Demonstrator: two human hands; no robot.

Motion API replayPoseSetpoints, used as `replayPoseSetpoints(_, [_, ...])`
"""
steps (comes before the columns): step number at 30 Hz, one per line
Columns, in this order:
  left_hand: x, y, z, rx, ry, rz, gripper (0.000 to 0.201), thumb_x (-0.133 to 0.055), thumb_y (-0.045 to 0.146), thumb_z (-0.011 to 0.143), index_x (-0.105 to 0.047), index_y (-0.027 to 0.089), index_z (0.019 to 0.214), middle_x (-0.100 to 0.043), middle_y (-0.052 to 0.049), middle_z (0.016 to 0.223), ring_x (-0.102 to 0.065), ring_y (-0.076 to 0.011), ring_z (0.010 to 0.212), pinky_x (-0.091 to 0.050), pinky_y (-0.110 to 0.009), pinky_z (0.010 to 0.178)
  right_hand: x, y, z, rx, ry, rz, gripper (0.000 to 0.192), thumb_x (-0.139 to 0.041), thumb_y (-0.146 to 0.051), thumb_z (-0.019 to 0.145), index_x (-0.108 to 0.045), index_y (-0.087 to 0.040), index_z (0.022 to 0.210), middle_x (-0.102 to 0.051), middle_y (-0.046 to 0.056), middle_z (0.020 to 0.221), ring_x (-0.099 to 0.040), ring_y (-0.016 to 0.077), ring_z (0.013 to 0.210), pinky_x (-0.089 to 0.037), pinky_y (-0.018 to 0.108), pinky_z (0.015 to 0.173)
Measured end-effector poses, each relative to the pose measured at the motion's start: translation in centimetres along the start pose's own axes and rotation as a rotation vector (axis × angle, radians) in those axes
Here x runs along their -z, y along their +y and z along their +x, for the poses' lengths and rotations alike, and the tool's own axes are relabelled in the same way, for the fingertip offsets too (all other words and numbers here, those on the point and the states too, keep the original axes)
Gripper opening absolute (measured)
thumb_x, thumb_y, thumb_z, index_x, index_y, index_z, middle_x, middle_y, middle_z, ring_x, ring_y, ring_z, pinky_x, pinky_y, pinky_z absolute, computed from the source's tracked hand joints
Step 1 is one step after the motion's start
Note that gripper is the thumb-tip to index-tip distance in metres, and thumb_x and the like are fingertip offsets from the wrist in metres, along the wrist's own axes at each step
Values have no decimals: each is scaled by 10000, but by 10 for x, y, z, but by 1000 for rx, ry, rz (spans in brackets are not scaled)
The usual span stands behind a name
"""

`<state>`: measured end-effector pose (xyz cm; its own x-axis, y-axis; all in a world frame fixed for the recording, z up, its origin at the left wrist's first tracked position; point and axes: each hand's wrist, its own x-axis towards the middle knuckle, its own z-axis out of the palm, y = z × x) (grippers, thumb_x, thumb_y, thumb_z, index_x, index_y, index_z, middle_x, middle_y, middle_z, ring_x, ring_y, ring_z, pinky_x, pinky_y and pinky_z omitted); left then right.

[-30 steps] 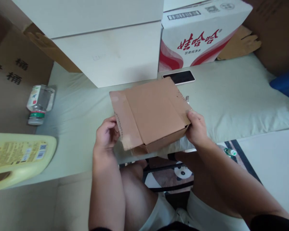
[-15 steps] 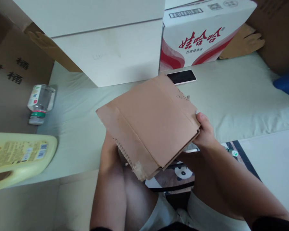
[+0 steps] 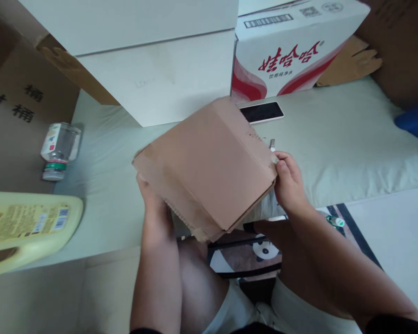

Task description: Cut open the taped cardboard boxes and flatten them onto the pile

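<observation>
A brown cardboard box (image 3: 209,162), folded flat with torn edges and strips of tape, is held up over my lap. My right hand (image 3: 290,178) is closed on its right corner, the thumb near the upper face. At its left edge, my left hand (image 3: 152,192) supports the cardboard, with most of the fingers hidden beneath it. Just beyond my right fingers, a small silvery object (image 3: 272,144) shows beside the torn edge; its kind is unclear. A phone (image 3: 263,112) with a dark screen lies behind the cardboard's far corner.
White boxes (image 3: 160,79) and a red-and-white water carton (image 3: 282,65) stand at the back of the pale green cloth (image 3: 351,134). On the left are a clear bottle (image 3: 59,150), a yellow jug (image 3: 38,227) and a large brown carton (image 3: 17,111). Something blue (image 3: 416,121) sits far right.
Both hands have shifted the cardboard slightly left and away from me, and its near edge has risen. More of the small silvery object shows now.
</observation>
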<state>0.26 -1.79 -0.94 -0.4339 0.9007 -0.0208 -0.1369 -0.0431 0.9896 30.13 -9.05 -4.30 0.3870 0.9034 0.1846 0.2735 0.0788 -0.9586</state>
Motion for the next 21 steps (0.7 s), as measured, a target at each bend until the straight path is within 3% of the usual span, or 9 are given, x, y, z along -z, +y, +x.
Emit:
replayPoseSetpoints(3, [-12,11,-7,-55,172,-89,273,-856,331,587,-682,186,738,-668,41,731,-533,-110,698,-457,-233,645,-2,-4,-4,148,100,-126,352,-521,-526,982,-594,-248,1186,-662,94,1133,-652,269,1093,-541,461,974])
replayPoseSetpoints(5, [-21,15,-12,-75,198,-130,278,-859,322,576,-690,188,750,-698,23,775,-573,-122,730,-483,-238,669,-3,-5,-8,213,88,-176,360,-511,-482,986,-564,-247,1254,-636,120,1222,-626,284,1180,-531,484,1005])
replayPoseSetpoints(10, [-26,6,-9,-125,145,-228,309,-825,350,623,-753,218,894,-741,-9,922,-685,-169,866,-566,-293,822,-9,-4,-13,250,-283,-256,488,-574,-437,944,-518,-266,1397,-601,154,1441,-578,331,1349,-517,570,1081])
replayPoseSetpoints(13, [-20,-5,-2,-137,140,-187,334,-836,354,619,-765,217,915,-742,-11,916,-694,-178,874,-577,-304,829,-11,-2,-12,205,-375,-254,578,-618,-426,916,-486,-260,1453,-546,170,1531,-537,346,1419,-506,595,1111])
replayPoseSetpoints(18, [-17,-14,-8,-308,68,-38,294,-836,308,633,-786,214,907,-763,-18,911,-700,-191,902,-575,-318,865,-15,-1,-14,138,-346,-158,762,-631,-537,910,-329,-249,1548,-393,199,1654,-433,361,1522,-466,595,1172])
replayPoseSetpoints(21, [-22,-18,-24,-339,31,79,228,-759,282,676,-804,215,890,-762,-19,865,-703,-207,864,-577,-335,821,-16,-2,-14,130,-245,-141,795,-593,-581,935,-227,-264,1565,-411,201,1637,-489,339,1483,-478,558,1172])
